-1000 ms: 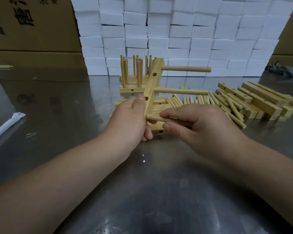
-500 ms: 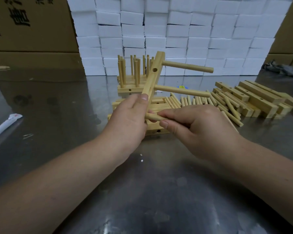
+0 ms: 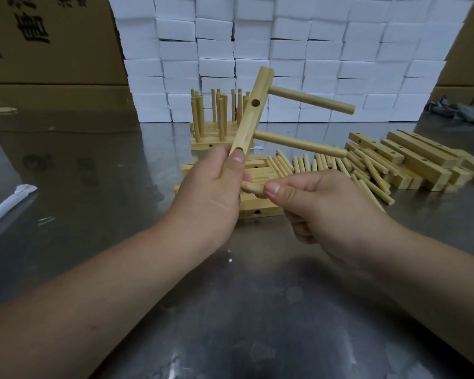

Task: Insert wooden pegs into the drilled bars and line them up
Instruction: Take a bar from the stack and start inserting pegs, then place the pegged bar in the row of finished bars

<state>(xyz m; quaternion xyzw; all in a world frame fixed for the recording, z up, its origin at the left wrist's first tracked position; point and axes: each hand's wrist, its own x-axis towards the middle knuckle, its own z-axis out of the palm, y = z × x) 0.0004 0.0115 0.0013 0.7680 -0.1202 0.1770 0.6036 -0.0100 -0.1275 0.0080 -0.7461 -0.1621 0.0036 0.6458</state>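
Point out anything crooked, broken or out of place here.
Nothing looks broken. The loose pegs beside the spare bars lie criss-crossed in a jumble, not in a neat row. The left hand holds a bar tilted; the right hand pinches a peg.

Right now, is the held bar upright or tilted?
Tilted: the bar in the left hand leans top-right; its two pegs slope down-right.

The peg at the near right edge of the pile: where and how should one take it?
Pinch its middle from above, across its width: the peg lies flat on the table, near side free, other pegs crowding its far side.
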